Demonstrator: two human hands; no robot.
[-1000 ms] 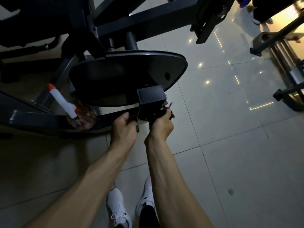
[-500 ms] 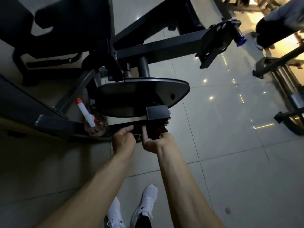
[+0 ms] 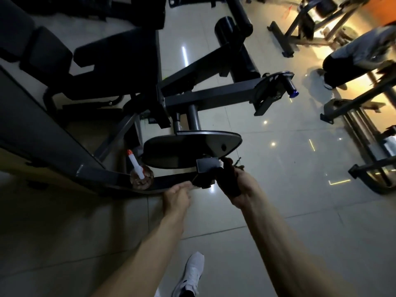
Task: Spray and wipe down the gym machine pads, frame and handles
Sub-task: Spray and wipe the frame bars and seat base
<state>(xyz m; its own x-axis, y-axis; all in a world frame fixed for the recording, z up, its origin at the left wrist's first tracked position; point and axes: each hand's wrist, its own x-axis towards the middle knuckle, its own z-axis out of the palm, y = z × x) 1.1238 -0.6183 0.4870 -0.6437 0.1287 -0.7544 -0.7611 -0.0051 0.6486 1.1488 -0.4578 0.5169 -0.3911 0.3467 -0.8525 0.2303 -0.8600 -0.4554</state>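
Head view: right hand [image 3: 243, 190] grip around dark cloth [image 3: 227, 181]; left hand [image 3: 177, 196] grip unclear.

A white laced sneaker [image 3: 192, 273] stands on the glossy pale grey tiled floor [image 3: 300, 159], and far up and right of the sneaker a person in grey clothes [image 3: 360, 50] crouches near dark metal rack frames [image 3: 331, 110] in warm orange light.

Spray bottle [image 3: 140, 172] on the frame [image 3: 85, 170], just left of the pad [image 3: 188, 146]
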